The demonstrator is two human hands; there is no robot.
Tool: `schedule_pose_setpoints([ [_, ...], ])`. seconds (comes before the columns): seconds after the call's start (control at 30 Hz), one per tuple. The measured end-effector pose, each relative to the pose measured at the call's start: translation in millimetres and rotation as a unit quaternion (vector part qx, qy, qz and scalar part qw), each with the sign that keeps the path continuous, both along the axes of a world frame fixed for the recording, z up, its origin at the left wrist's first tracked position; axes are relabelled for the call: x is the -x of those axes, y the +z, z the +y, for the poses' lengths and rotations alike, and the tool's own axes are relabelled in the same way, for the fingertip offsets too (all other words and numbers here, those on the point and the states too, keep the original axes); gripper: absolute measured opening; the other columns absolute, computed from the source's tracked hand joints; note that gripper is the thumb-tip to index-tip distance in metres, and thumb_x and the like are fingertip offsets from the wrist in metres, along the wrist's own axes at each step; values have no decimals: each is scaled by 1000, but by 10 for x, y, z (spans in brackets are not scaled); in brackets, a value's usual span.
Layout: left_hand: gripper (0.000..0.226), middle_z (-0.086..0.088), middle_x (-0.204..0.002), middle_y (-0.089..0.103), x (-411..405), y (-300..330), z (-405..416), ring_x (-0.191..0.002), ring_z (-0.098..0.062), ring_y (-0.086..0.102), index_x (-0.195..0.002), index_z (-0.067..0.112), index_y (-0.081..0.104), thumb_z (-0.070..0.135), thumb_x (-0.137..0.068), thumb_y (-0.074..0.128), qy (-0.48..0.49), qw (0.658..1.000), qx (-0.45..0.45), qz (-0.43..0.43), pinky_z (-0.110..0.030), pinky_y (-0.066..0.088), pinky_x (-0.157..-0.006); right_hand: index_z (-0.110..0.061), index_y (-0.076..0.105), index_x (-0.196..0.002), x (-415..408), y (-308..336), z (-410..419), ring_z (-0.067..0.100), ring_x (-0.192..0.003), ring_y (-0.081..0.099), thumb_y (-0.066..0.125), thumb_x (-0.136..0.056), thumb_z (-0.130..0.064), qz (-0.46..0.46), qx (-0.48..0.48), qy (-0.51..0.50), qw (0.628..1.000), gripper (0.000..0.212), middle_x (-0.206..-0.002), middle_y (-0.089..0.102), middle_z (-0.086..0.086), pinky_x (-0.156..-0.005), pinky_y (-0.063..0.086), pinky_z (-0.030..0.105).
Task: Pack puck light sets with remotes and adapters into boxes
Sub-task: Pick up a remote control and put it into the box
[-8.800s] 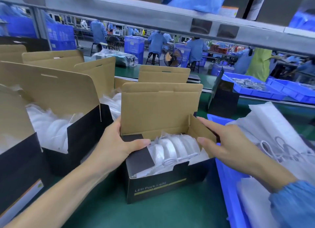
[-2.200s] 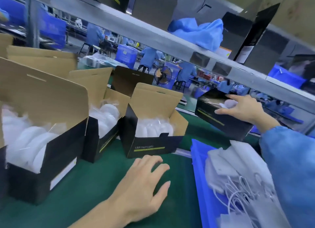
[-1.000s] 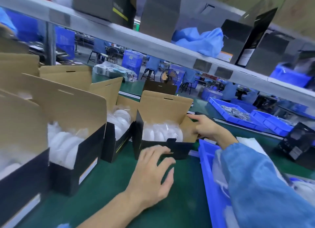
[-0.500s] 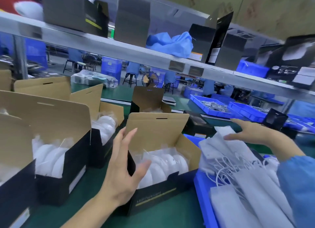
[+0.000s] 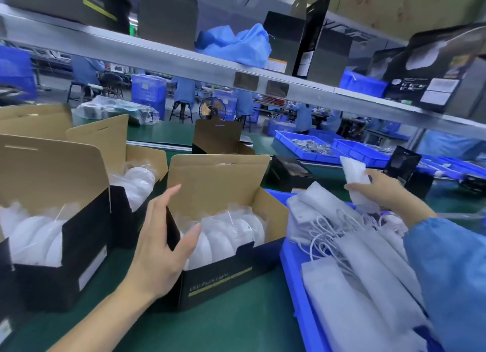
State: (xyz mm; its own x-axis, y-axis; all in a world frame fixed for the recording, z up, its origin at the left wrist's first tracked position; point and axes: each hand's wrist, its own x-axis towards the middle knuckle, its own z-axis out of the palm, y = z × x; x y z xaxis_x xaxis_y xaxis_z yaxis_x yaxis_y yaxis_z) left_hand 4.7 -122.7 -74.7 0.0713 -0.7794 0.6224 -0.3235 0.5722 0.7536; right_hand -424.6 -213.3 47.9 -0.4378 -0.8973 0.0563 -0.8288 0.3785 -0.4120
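Holding the open box (image 5: 221, 249) at its near-left corner, the left hand (image 5: 157, 244) has its fingers straight up along the outer side wall and its thumb hooked over the rim onto the bagged puck lights (image 5: 231, 236), a loose brace more than a clamp. From the box, the blue bin (image 5: 297, 280) lies at 3 o'clock, touching it or just beside it, heaped with white pouches (image 5: 368, 286) and looped cords. At 2 o'clock from the box, the right hand (image 5: 381, 191) pinches one white pouch (image 5: 355, 173) between thumb and curled fingers, lifted clear of the heap.

Judging from this single head view, the step is dropping that pouch into the box. Doing it well likely means keeping the left hand steady, bringing the pouch toward 9 o'clock over the side flap, and sliding it down beside the lights, not on top, so the lid can fold shut. A trailing cord could snag the heap.
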Motion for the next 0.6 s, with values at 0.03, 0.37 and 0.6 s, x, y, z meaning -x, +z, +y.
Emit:
schedule_pose_setpoints([
  [0.03,73,21,-137,43,1,-1,-1,-131,13,34,-144,33,36,59,-77,50,0,1000,-1,0,-2,25,-103,-25,50,-131,83,15,36,33,-88,63,66,-81,-59,-110,-39,30,993,62,-109,65,11,-74,47,34],
  [0.37,68,26,-136,43,16,-15,15,-132,10,36,-140,32,41,58,-78,50,9,1000,0,3,-1,26,-100,-14,73,-97,770,-414,-137,18,-71,70,72,-80,-12,123,-55,15,991,17,-90,74,3,-67,49,21],
  [0.6,59,23,-136,48,21,-31,-11,-133,-1,42,-136,35,44,53,-81,52,9,1000,7,1,-5,30,-102,-45,58,-116,785,-771,-496,25,-118,53,51,-86,-54,294,-160,15,942,32,-126,52,-2,-99,36,41],
])
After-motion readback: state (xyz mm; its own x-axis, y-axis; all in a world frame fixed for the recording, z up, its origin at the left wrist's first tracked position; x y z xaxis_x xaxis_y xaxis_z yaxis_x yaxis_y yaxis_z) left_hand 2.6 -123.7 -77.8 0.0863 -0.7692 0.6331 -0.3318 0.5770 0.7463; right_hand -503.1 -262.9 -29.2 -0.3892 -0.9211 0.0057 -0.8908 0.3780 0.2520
